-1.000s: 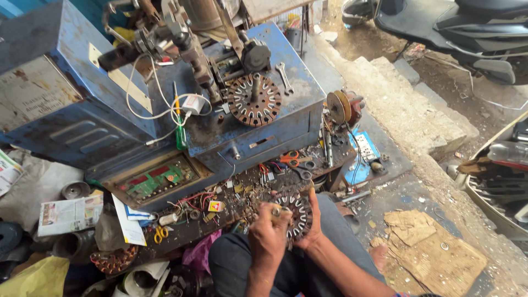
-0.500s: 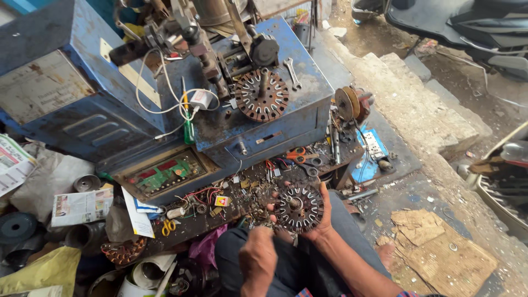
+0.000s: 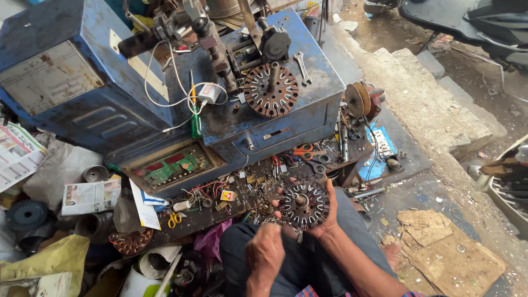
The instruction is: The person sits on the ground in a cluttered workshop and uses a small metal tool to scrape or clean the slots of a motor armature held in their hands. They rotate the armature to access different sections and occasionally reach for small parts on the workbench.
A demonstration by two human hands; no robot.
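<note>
While gripping a round slotted stator [image 3: 304, 204] from the right side, right hand [image 3: 324, 212] closed on its rim, fingers wrapped over the top and bottom edges, disc face up over the lap. Left hand [image 3: 265, 256] just below and left of it, curled loosely, back to the camera, not touching the stator; can't tell if anything's pinched inside.

Clutter everywhere around it, honestly. Dead ahead, a low shelf [image 3: 242, 201] littered with screws, bits of red wire and a small yellow tag, touching distance from the stator's top edge. Orange-handled scissors [image 3: 303, 149] further back on the same ledge. Above that, big blue machine [image 3: 220, 110] with a second stator [image 3: 270, 89] sitting on a spindle on top, a wrench [image 3: 302, 67] just beside it, white cable [image 3: 181, 88] looping to a small plug. Green circuit board [image 3: 175, 166] exposed in a tilted panel at the front left.

Off to the left: newspapers [image 3: 91, 196], yellow pliers [image 3: 175, 219], a copper-wound part [image 3: 131, 242], a grey pulley [image 3: 26, 213]. To the right: power strip [image 3: 383, 144] on a blue pad, torn cardboard [image 3: 451, 247] on the dirt floor, concrete step [image 3: 434, 104] beyond.
</note>
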